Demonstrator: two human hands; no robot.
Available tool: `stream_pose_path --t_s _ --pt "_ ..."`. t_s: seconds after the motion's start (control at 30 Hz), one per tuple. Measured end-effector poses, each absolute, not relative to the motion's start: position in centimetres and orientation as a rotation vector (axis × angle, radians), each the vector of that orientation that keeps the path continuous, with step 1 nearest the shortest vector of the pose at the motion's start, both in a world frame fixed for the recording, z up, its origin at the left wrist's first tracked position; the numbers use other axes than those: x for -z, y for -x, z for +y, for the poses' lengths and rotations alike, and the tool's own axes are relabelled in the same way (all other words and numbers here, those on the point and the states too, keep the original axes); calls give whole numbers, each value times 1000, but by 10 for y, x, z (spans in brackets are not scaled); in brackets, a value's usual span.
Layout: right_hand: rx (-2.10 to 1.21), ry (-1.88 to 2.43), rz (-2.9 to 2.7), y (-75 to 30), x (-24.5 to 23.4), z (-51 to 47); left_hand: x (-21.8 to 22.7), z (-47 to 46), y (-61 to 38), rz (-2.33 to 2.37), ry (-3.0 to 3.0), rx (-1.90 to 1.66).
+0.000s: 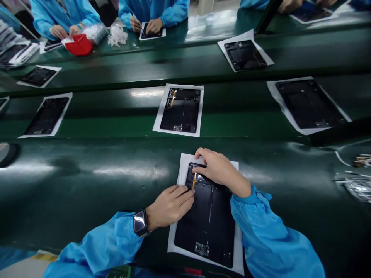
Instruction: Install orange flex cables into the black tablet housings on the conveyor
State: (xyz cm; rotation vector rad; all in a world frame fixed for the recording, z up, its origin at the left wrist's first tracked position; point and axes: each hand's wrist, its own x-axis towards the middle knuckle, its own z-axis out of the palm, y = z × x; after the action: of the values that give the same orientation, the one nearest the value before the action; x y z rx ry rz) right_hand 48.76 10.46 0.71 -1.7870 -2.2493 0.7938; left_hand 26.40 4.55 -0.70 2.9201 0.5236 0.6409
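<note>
A black tablet housing [208,220] lies on a white paper sheet [238,255] on the bench in front of me, its inner side with small circuit parts facing up. An orange flex cable [194,181] runs along its upper left part. My left hand [171,204] rests at the housing's left edge, fingers bent together with the fingertips on the cable's lower end. My right hand [217,170] reaches over the top edge. Its thumb presses at the cable's upper end, and its index finger curls beyond the housing's edge; the other fingers are mostly hidden.
Similar housings on paper sit along the green conveyor [116,119], one [182,110] straight ahead and another [311,102] at right. Across the line, co-workers in blue sleeves [174,13] handle tablets beside a red box [79,44]. Loose small parts [359,187] lie at far right.
</note>
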Motion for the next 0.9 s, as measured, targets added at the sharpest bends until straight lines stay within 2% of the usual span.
stream_pose_path --t_s 0.43,0.57,0.73,0.9 --pt "-775 1798 -2269 -488 -5 104 2 44 -268 557 -2939 -514" --pt "-723 1798 -2256 -488 -8 104 4 49 -263 548 -2809 -587" --pt "-694 1723 -2109 -494 -40 94 5 52 -254 637 -2678 -733" --pt "-816 1560 -2144 -493 -76 68 2 50 -257 603 -2787 -455"
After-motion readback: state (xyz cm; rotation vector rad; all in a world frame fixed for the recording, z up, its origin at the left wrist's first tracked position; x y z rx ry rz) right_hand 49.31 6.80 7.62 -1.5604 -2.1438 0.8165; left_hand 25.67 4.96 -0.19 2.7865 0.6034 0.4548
